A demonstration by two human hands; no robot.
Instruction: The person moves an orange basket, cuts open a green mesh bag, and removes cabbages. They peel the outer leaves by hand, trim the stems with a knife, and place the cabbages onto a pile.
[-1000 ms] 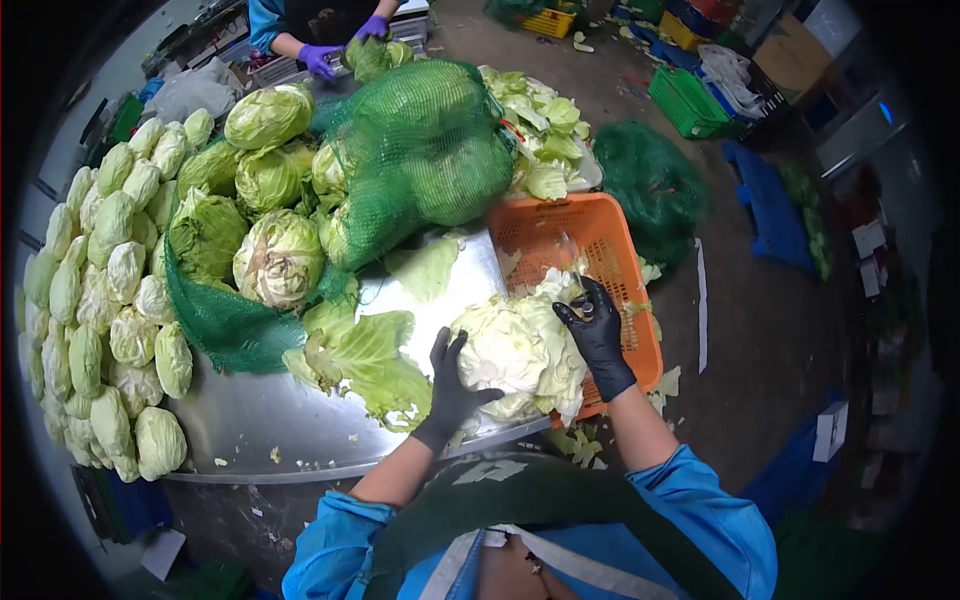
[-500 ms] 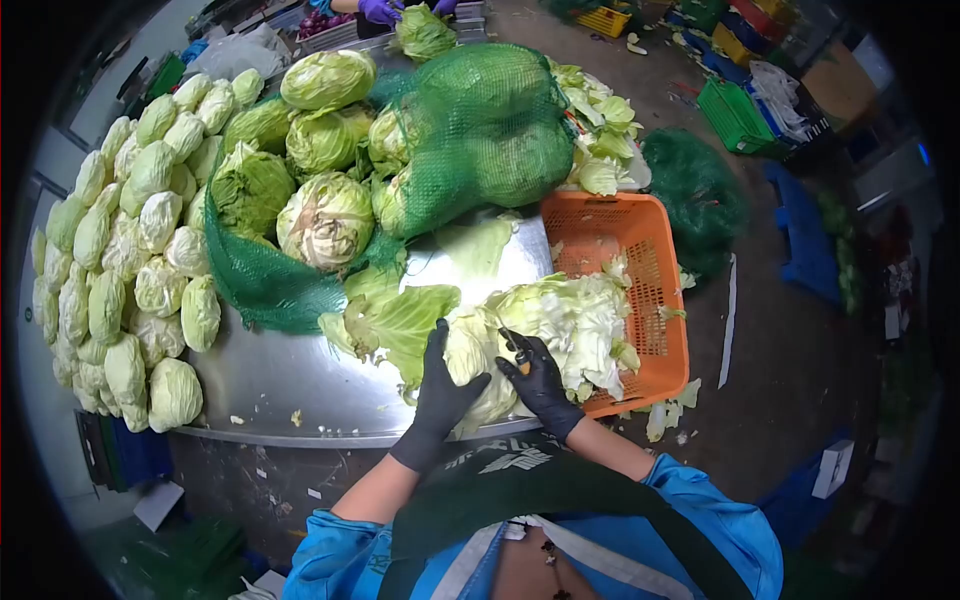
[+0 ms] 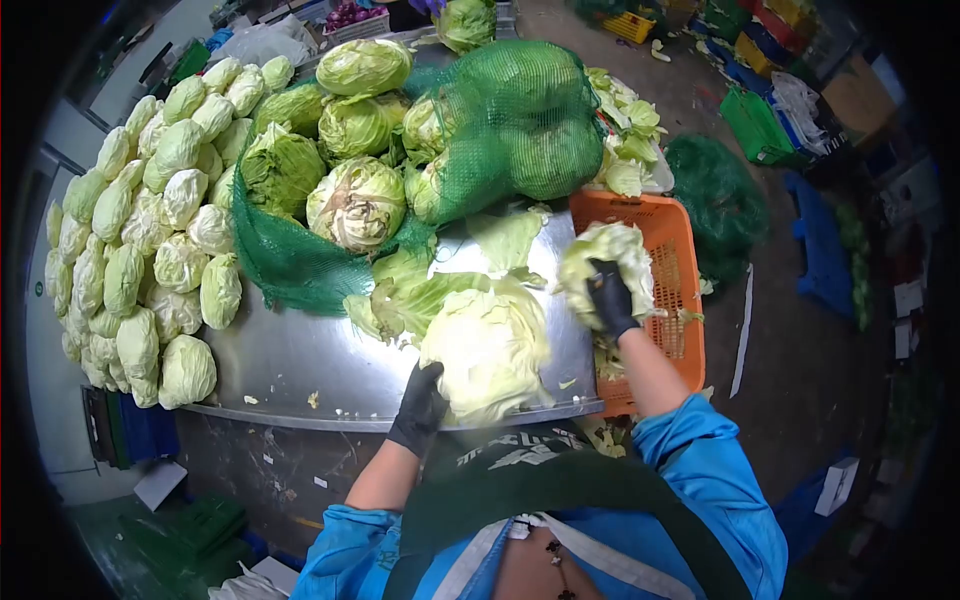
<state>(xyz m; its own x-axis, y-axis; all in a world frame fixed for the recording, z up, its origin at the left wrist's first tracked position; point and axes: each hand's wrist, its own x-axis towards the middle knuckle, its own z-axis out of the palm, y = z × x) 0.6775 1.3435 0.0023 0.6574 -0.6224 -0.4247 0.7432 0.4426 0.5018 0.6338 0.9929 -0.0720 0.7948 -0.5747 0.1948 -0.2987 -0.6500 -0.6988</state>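
Observation:
A pale, trimmed cabbage [image 3: 487, 350] rests on the steel table near its front edge. My left hand [image 3: 418, 408], in a black glove, grips its left side; the fingertips are partly hidden behind it. Over the orange crate [image 3: 680, 270], my black-gloved right hand [image 3: 611, 298] is closed on a clump of cabbage leaves [image 3: 625, 255]. The knife seen earlier in that hand cannot be made out now. Loose green outer leaves [image 3: 400, 295] lie behind the cabbage.
Peeled cabbages [image 3: 140, 220] are piled at the left of the table [image 3: 290, 365]. Untrimmed cabbages [image 3: 357, 205] sit in a green net sack [image 3: 520, 120] at the back. More netting [image 3: 715, 200] lies beyond the crate. A purple-gloved person works at the far end.
My right hand has moved right and away from me, carrying the leaf clump from the table to over the crate. My left hand stays at the cabbage. The view has shifted slightly.

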